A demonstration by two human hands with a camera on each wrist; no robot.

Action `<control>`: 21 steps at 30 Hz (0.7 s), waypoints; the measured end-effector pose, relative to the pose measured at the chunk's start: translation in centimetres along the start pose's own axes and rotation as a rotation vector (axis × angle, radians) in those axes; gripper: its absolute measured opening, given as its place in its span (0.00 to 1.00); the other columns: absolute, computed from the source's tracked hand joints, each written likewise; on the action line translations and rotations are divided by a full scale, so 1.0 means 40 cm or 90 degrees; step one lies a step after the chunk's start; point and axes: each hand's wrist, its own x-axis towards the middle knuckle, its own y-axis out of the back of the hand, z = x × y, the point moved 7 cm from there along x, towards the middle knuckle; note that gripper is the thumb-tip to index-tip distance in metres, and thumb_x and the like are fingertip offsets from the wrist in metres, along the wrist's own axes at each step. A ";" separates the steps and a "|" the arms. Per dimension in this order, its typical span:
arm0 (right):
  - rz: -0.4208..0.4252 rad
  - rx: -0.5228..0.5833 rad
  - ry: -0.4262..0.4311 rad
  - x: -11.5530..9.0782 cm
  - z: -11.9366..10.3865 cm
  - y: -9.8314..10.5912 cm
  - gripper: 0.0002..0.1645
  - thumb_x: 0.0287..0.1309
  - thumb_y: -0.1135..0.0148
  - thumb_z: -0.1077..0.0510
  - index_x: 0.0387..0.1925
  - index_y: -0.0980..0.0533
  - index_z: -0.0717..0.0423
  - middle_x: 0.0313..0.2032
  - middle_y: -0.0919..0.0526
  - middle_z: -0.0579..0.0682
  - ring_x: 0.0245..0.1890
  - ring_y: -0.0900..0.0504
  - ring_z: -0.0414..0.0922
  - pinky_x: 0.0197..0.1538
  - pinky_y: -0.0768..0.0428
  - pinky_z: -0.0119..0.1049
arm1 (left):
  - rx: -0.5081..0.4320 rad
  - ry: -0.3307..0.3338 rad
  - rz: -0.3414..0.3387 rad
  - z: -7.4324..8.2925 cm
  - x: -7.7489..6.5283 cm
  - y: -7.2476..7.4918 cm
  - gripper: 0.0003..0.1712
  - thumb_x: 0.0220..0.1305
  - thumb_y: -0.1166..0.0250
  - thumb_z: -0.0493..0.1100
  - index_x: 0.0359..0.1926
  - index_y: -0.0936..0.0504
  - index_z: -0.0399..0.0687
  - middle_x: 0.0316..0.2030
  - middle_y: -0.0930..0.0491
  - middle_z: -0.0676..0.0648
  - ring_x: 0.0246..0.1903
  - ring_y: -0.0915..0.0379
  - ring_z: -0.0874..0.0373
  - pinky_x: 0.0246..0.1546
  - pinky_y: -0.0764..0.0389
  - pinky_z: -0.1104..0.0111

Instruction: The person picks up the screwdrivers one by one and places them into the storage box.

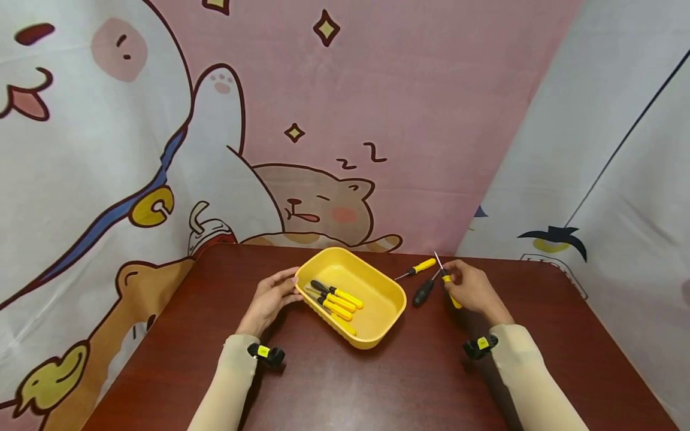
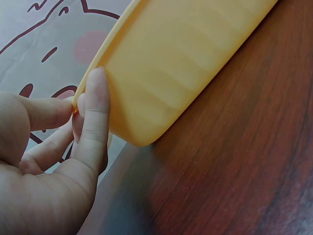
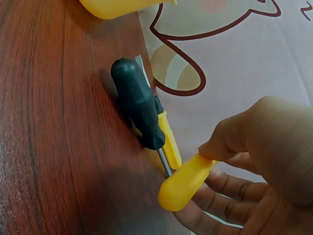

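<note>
My left hand pinches the rim of a yellow plastic basin at its left corner, thumb and fingers on either side of the edge. Inside the basin lie several screwdrivers with yellow and black handles. Right of the basin, my right hand grips a yellow-handled screwdriver, its metal shaft pointing up and away in the head view. Beside that hand a black-handled screwdriver lies on the table, and just behind it is another yellow-handled screwdriver.
The dark red-brown wooden table ends at a hanging cloth printed with cartoon animals. Both wrists carry a black strapped camera.
</note>
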 end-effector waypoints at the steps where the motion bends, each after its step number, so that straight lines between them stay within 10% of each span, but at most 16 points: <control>1: 0.003 0.000 0.005 0.000 -0.003 0.001 0.27 0.63 0.35 0.61 0.63 0.27 0.60 0.43 0.22 0.60 0.36 0.24 0.50 0.33 0.21 0.33 | -0.001 0.001 0.000 0.000 -0.001 0.000 0.23 0.74 0.39 0.36 0.68 0.25 0.39 0.55 0.24 0.34 0.35 0.20 0.57 0.40 0.10 0.67; 21: 0.018 0.009 0.080 0.013 -0.115 0.017 0.27 0.63 0.35 0.63 0.63 0.27 0.58 0.43 0.21 0.57 0.38 0.23 0.51 0.37 0.20 0.35 | 0.002 0.005 0.000 0.006 -0.003 -0.002 0.22 0.75 0.41 0.36 0.68 0.24 0.41 0.57 0.26 0.31 0.37 0.21 0.57 0.41 0.10 0.67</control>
